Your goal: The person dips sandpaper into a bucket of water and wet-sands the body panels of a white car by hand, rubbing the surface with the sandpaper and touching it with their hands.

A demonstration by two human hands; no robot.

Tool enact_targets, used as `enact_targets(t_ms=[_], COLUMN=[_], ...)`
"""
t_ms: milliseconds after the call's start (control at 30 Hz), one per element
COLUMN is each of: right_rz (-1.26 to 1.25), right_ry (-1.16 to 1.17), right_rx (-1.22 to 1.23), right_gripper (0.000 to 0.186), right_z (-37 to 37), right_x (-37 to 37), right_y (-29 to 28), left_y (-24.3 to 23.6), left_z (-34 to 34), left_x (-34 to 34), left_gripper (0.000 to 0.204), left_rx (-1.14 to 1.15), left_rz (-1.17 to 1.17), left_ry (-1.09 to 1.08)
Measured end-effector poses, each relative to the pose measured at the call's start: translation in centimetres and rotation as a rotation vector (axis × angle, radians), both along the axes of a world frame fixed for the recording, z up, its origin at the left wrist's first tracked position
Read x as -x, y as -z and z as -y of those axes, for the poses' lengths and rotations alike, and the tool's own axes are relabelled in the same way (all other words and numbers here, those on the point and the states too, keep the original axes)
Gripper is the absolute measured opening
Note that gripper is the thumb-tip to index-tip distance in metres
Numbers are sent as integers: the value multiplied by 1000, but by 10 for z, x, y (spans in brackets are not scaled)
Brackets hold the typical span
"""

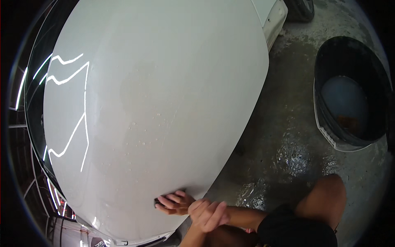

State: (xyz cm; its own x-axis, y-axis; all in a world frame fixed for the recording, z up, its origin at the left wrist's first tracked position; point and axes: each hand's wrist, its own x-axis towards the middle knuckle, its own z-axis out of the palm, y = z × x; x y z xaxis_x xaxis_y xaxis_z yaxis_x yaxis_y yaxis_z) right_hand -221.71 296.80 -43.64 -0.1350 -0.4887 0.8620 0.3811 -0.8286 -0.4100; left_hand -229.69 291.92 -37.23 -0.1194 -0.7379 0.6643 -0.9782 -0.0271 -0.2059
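A large pale car panel, smooth and curved, spreads across the view, with water droplets on part of it. Near its lower edge, my right hand is closed over a small dark block, pressing it against the surface. Fingers and palm hide most of the block, so its exact kind cannot be made out. My left hand wraps around my right wrist, just behind the right hand.
A black bucket holding cloudy water stands on the wet concrete floor at right, with a brownish thing in the water. My bent knee is at lower right. A dark tyre shows at the top.
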Motion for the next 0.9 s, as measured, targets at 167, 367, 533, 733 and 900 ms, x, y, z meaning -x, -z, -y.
enact_targets(t_ms=[167,367,533,733,900], right_rz=[-42,-37,-17,-271,-1154], right_ry=[13,28,-232,-465,-311], right_rx=[-443,-633,310,971,430], right_gripper=[28,30,32,33,34], right_z=[242,220,-81,174,397], right_x=[-42,-38,25,55,181], right_y=[-26,-60,33,32,-52], left_y=[-5,-37,-33,8,3], left_z=[-54,-86,-32,-19,-23], left_x=[0,27,36,19,-4], left_gripper=[30,25,23,20,19], left_rx=[-174,109,-88,-18,4], left_rz=[29,32,-71,-72,-126], left_ry=[-181,-154,111,299,220])
